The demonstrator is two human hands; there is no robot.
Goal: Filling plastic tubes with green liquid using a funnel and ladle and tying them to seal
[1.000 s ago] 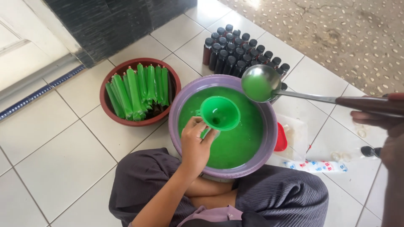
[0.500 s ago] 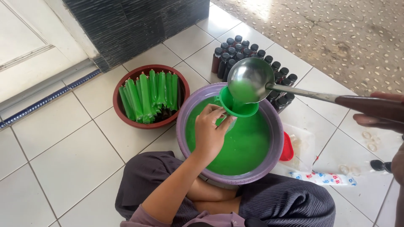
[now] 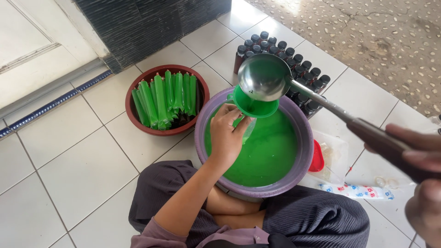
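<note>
My left hand [image 3: 226, 134] grips a green funnel [image 3: 254, 104] by its neck, together with a thin clear plastic bag under it, above a purple basin [image 3: 303, 156] of green liquid. My right hand [image 3: 420, 163] holds the dark handle of a steel ladle [image 3: 265, 77]. The ladle's bowl is tipped over the funnel's mouth and looks nearly drained. The basin rests on the floor against my crossed legs.
A red-brown bowl [image 3: 138, 120] of several filled green tube bags stands left of the basin. Several dark capped bottles [image 3: 294, 57] are grouped behind it. A red lid [image 3: 317, 157], clear plastic bags [image 3: 333, 154] and a printed packet [image 3: 356, 190] lie at the right on white tiles.
The full ladle swung left over the funnel and tipped, emptying its green liquid into it. My left hand raised the funnel toward the basin's far rim.
</note>
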